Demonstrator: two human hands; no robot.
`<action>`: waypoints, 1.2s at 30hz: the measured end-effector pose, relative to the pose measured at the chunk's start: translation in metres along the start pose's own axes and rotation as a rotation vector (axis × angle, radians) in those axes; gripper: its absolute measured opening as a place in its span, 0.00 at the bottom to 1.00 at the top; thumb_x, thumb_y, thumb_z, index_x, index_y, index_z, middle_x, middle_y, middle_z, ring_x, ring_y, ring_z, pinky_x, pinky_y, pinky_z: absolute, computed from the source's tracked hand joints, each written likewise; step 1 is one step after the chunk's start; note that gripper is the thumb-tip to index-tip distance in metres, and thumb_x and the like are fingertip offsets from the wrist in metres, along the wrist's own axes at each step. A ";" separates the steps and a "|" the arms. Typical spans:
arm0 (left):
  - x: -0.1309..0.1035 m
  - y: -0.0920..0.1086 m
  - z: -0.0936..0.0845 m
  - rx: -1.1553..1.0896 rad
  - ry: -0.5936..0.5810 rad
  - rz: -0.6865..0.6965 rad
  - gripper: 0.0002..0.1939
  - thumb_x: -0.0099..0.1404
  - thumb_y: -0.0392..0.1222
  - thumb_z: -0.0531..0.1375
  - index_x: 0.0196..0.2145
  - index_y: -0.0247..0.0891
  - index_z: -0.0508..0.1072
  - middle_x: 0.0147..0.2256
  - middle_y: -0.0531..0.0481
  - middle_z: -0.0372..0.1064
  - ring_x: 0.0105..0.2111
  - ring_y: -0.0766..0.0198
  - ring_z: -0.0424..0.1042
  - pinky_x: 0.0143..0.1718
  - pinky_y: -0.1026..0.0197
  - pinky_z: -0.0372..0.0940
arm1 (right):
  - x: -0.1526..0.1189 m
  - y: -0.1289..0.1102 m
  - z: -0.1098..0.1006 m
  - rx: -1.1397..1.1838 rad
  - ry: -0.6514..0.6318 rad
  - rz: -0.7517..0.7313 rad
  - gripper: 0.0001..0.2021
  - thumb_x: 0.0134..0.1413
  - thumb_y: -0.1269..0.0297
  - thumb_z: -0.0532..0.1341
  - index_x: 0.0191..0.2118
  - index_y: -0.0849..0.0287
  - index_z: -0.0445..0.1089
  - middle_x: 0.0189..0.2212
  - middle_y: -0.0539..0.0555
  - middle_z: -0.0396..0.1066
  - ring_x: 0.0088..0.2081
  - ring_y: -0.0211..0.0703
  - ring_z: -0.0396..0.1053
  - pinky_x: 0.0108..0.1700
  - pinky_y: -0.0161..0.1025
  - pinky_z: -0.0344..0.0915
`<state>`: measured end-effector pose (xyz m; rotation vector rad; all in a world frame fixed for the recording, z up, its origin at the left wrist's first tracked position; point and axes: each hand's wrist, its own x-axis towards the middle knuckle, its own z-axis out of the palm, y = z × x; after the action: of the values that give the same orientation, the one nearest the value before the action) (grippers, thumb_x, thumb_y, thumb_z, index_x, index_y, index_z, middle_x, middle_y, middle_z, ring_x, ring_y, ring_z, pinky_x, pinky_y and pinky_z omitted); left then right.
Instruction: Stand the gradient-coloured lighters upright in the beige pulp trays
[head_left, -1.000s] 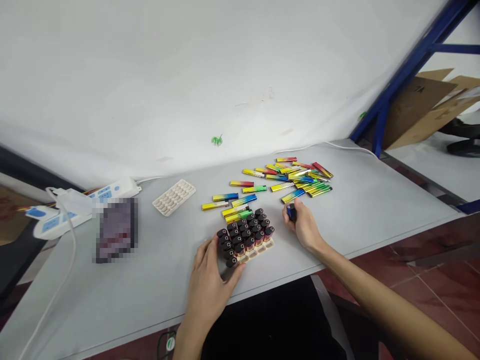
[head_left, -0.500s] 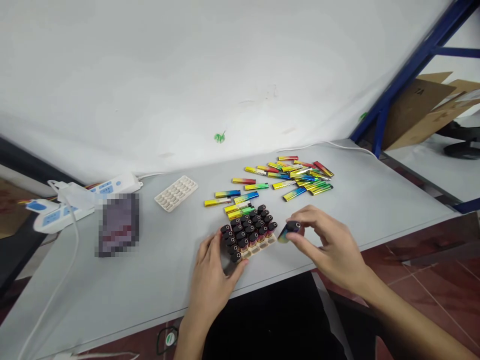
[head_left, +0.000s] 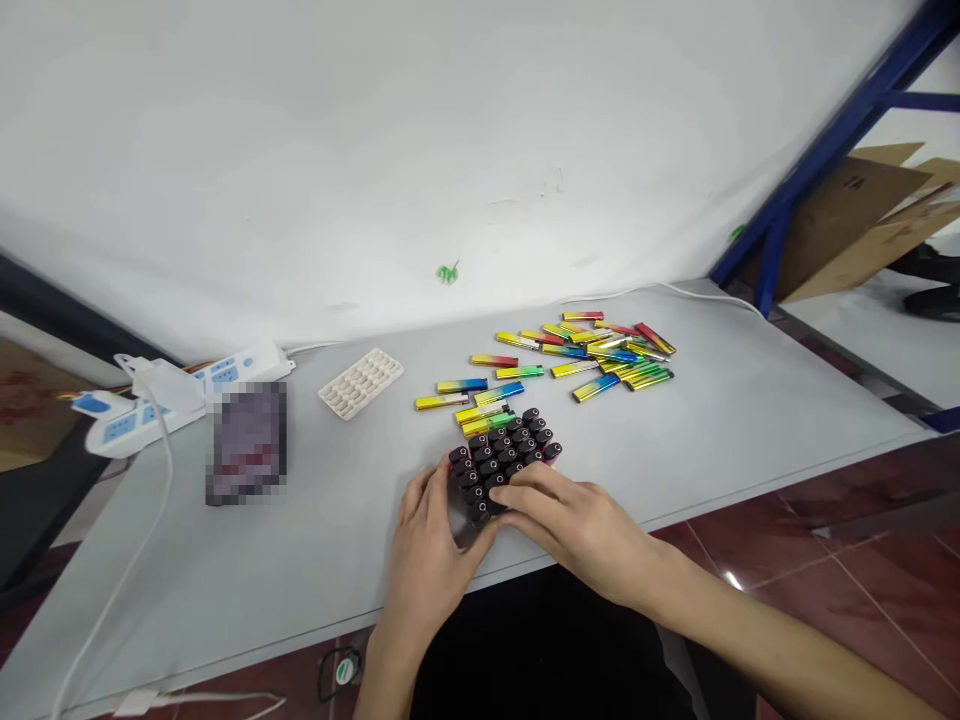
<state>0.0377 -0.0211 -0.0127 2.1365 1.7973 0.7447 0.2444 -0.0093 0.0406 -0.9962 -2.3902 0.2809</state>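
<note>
A cream tray, largely covered now, holds several upright black-capped sticks (head_left: 512, 455) in close rows; each cap has a small pale ring on top. My left hand (head_left: 427, 550) grips the tray's left side, fingers along its far left edge and thumb at the near edge. In my right hand (head_left: 574, 515), thumb and fingers pinch a black-capped stick (head_left: 496, 484) in the tray's near row, next to my left thumb. That hand hides part of the tray's right side. Beyond the tray lie loose flat metallic gradient-coloured pieces (head_left: 499, 394), in yellow, blue, green and red.
A second cream tray (head_left: 361, 384) with moulded slots lies left of centre. White power strips (head_left: 187, 395) with cables and a blurred dark packet (head_left: 251, 440) are at the left. A white wall (head_left: 375, 180) stands behind the table; a blue frame (head_left: 772, 260) and cartons (head_left: 862, 220) are at the right.
My right hand has moved left from beside the tray and brought its black-capped stick down into the near row. My left hand still holds the tray. The view has shifted slightly.
</note>
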 end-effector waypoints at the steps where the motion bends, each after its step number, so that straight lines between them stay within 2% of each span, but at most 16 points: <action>1: 0.000 0.000 0.000 -0.003 0.006 0.000 0.40 0.63 0.58 0.60 0.66 0.38 0.50 0.56 0.38 0.63 0.57 0.46 0.63 0.55 0.41 0.65 | 0.001 0.000 0.000 -0.037 0.006 -0.014 0.13 0.68 0.65 0.54 0.54 0.59 0.67 0.42 0.56 0.71 0.35 0.39 0.73 0.31 0.35 0.73; 4: 0.000 0.000 0.001 -0.019 0.009 -0.008 0.39 0.64 0.56 0.59 0.65 0.38 0.51 0.56 0.38 0.63 0.57 0.47 0.63 0.55 0.42 0.66 | 0.003 -0.001 -0.005 -0.121 0.038 -0.060 0.13 0.67 0.66 0.55 0.53 0.59 0.69 0.37 0.54 0.71 0.30 0.38 0.70 0.28 0.35 0.69; 7: 0.000 -0.001 0.001 -0.021 0.007 -0.035 0.40 0.63 0.57 0.59 0.65 0.38 0.51 0.56 0.37 0.62 0.58 0.47 0.63 0.56 0.42 0.65 | 0.005 0.009 -0.016 -0.132 0.129 -0.061 0.11 0.66 0.65 0.57 0.50 0.58 0.72 0.34 0.53 0.72 0.29 0.36 0.70 0.30 0.34 0.67; 9: 0.000 -0.001 0.001 -0.016 0.001 -0.050 0.40 0.63 0.58 0.60 0.65 0.37 0.52 0.56 0.37 0.61 0.58 0.47 0.63 0.57 0.42 0.64 | 0.008 0.027 -0.027 -0.163 0.214 0.051 0.10 0.66 0.64 0.56 0.46 0.57 0.74 0.33 0.52 0.73 0.28 0.35 0.70 0.30 0.33 0.65; 11: 0.000 -0.001 0.001 -0.016 -0.011 -0.058 0.40 0.63 0.58 0.59 0.65 0.37 0.53 0.55 0.37 0.61 0.58 0.47 0.63 0.58 0.42 0.63 | 0.012 0.052 -0.036 -0.257 0.264 0.282 0.11 0.66 0.61 0.55 0.44 0.56 0.75 0.32 0.51 0.74 0.26 0.36 0.68 0.29 0.35 0.62; 12: 0.000 -0.001 0.001 -0.018 -0.015 -0.059 0.39 0.63 0.58 0.59 0.64 0.37 0.53 0.55 0.37 0.61 0.57 0.48 0.63 0.58 0.42 0.63 | 0.014 0.066 -0.040 -0.310 0.244 0.424 0.13 0.66 0.59 0.54 0.45 0.56 0.74 0.32 0.52 0.75 0.27 0.39 0.69 0.29 0.36 0.61; 14: 0.001 0.000 0.000 -0.015 -0.017 -0.065 0.39 0.63 0.59 0.59 0.64 0.36 0.53 0.55 0.37 0.61 0.57 0.47 0.64 0.58 0.42 0.64 | 0.017 0.091 -0.044 -0.393 0.109 0.662 0.17 0.67 0.53 0.52 0.51 0.55 0.72 0.36 0.56 0.76 0.31 0.45 0.72 0.29 0.38 0.59; 16: 0.001 0.000 0.000 -0.004 -0.021 -0.072 0.40 0.63 0.59 0.59 0.64 0.36 0.53 0.55 0.37 0.61 0.57 0.47 0.64 0.57 0.42 0.64 | 0.018 0.106 -0.044 -0.433 -0.030 0.803 0.21 0.67 0.49 0.49 0.52 0.54 0.71 0.40 0.60 0.75 0.34 0.50 0.73 0.30 0.40 0.59; 18: 0.002 0.001 0.000 0.005 -0.023 -0.076 0.40 0.62 0.59 0.59 0.64 0.36 0.54 0.55 0.37 0.61 0.57 0.47 0.64 0.57 0.42 0.64 | 0.015 0.110 -0.042 -0.446 -0.103 0.870 0.23 0.67 0.47 0.46 0.50 0.53 0.72 0.41 0.61 0.73 0.35 0.51 0.72 0.31 0.40 0.59; 23: 0.002 0.000 0.001 0.012 -0.011 -0.078 0.40 0.62 0.60 0.60 0.63 0.35 0.54 0.55 0.36 0.61 0.56 0.47 0.65 0.57 0.41 0.64 | 0.001 0.107 -0.034 -0.438 -0.112 0.869 0.19 0.65 0.48 0.50 0.39 0.56 0.69 0.41 0.60 0.71 0.40 0.53 0.71 0.32 0.40 0.59; 25: 0.002 0.000 0.001 0.014 -0.010 -0.077 0.40 0.62 0.60 0.60 0.63 0.35 0.54 0.55 0.36 0.61 0.56 0.46 0.65 0.57 0.41 0.65 | -0.003 0.111 -0.031 -0.409 -0.095 0.867 0.14 0.63 0.52 0.54 0.40 0.57 0.68 0.42 0.61 0.71 0.44 0.54 0.70 0.33 0.40 0.60; 27: 0.003 0.000 0.000 0.017 -0.011 -0.075 0.39 0.61 0.60 0.60 0.62 0.35 0.55 0.54 0.36 0.61 0.56 0.46 0.65 0.56 0.40 0.65 | -0.005 0.118 -0.031 -0.345 -0.064 0.856 0.13 0.60 0.57 0.56 0.46 0.58 0.66 0.43 0.61 0.71 0.45 0.54 0.69 0.35 0.41 0.62; 29: 0.003 0.000 0.000 0.016 -0.010 -0.072 0.39 0.61 0.59 0.60 0.62 0.35 0.56 0.54 0.36 0.62 0.56 0.45 0.66 0.56 0.39 0.65 | -0.004 0.123 -0.032 -0.243 -0.041 0.801 0.15 0.58 0.60 0.57 0.49 0.59 0.65 0.44 0.61 0.70 0.44 0.53 0.69 0.39 0.43 0.64; 31: 0.003 0.001 -0.001 0.005 -0.010 -0.073 0.37 0.61 0.59 0.61 0.61 0.35 0.57 0.54 0.36 0.62 0.55 0.45 0.66 0.55 0.39 0.66 | -0.001 0.124 -0.035 -0.111 -0.041 0.706 0.11 0.58 0.60 0.57 0.44 0.59 0.67 0.42 0.60 0.69 0.42 0.51 0.69 0.42 0.44 0.64; 33: 0.003 0.002 -0.002 -0.008 -0.009 -0.080 0.36 0.61 0.58 0.61 0.60 0.36 0.58 0.54 0.36 0.63 0.55 0.46 0.66 0.55 0.40 0.66 | 0.005 0.121 -0.036 0.093 -0.048 0.641 0.10 0.61 0.58 0.55 0.41 0.58 0.66 0.37 0.57 0.69 0.36 0.47 0.69 0.39 0.42 0.64; 36: 0.004 0.003 -0.003 -0.013 -0.009 -0.090 0.36 0.61 0.58 0.61 0.59 0.36 0.59 0.53 0.37 0.63 0.55 0.46 0.67 0.55 0.40 0.66 | 0.016 0.116 -0.033 0.412 -0.035 0.605 0.11 0.64 0.56 0.51 0.47 0.55 0.62 0.30 0.50 0.69 0.27 0.41 0.65 0.32 0.39 0.63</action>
<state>0.0397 -0.0180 -0.0079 2.0323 1.8648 0.7222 0.3226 0.0834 0.0307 -1.4798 -1.8823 0.9680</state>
